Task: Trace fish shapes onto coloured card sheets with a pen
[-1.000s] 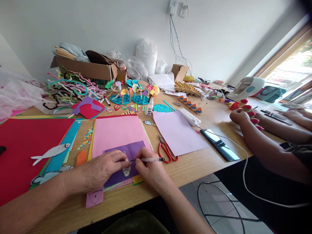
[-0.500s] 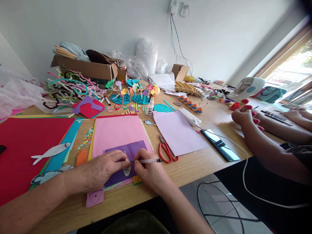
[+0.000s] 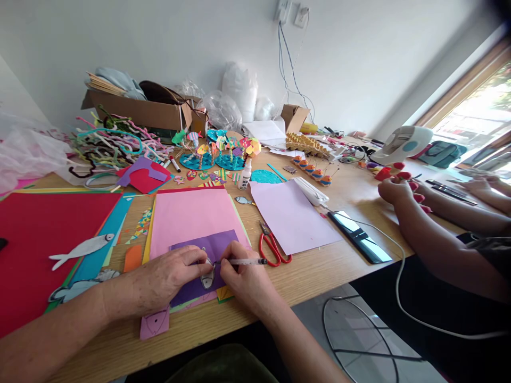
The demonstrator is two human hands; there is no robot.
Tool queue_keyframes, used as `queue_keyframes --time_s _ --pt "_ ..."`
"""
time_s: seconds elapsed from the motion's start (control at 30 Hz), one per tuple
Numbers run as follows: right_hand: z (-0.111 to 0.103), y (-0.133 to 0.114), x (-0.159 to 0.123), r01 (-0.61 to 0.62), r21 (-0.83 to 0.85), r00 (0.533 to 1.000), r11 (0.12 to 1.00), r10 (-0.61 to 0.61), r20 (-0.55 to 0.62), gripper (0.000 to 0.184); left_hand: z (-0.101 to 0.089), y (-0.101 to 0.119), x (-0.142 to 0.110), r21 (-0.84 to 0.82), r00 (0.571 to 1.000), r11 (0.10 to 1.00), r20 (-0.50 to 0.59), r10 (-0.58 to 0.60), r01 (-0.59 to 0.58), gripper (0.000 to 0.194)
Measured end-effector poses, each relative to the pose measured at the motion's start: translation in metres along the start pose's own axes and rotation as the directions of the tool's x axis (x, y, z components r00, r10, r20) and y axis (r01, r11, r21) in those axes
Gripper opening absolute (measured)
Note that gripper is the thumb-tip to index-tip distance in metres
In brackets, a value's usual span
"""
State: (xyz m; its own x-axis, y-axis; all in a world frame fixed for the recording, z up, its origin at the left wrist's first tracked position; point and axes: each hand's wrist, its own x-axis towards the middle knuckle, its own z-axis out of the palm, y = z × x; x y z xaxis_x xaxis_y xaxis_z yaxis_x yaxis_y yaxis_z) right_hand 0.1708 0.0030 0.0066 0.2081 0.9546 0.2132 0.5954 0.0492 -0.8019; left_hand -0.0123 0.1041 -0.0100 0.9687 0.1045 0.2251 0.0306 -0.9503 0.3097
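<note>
A small grey-white paper fish cutout lies on a sheet of purple paper. My left hand presses the cutout down with its fingertips, fingers drawn together. In my right hand is a pen, its tip at the cutout's right edge; the fingers partly hide the tip. Pink paper lies beneath the purple sheet. Below my left wrist sits a pink piece with a drawn outline.
Red-handled scissors, a lilac sheet and a phone lie to the right. A glue bottle stands behind the pink paper. Red paper is at left. Another person's hands hold red-tipped pieces at far right.
The view has shifted very slightly. Both hands, the pen and the fish cutout keep nearly the same places.
</note>
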Motion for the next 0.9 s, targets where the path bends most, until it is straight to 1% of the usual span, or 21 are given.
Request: queue_keyframes --time_s 0.2,0.43,0.57,0.7,0.9 --pt "-0.0020 -0.0007 0.0001 -0.008 -0.005 1.000 1.000 0.008 0.024 0.011 0.0023 -0.0016 -0.0009 -0.016 0.999 1.000 0.024 -0.020 0.021 0.048" --pt "-0.0027 0.0007 -0.0009 -0.010 0.068 0.997 0.998 0.005 0.077 0.012 0.0012 0.0000 -0.0003 -0.029 1.000 0.999 0.013 -0.021 0.022 0.045" --pt "-0.0027 0.0010 -0.0011 -0.010 0.055 0.996 0.998 0.006 0.088 0.012 -0.0018 0.0031 0.0020 -0.020 1.000 1.000 0.004 -0.011 0.011 0.044" --pt "-0.0025 -0.0008 0.0016 -0.017 0.043 0.995 0.999 0.012 0.104 0.012 -0.0050 0.0064 0.0037 -0.022 0.999 0.999 0.020 -0.026 0.026 0.040" --pt "-0.0002 -0.0025 0.0074 -0.033 0.028 0.994 0.999 0.030 0.109 0.011 -0.0040 0.0053 -0.0009 -0.050 1.000 0.999 -0.009 -0.020 0.019 0.044"
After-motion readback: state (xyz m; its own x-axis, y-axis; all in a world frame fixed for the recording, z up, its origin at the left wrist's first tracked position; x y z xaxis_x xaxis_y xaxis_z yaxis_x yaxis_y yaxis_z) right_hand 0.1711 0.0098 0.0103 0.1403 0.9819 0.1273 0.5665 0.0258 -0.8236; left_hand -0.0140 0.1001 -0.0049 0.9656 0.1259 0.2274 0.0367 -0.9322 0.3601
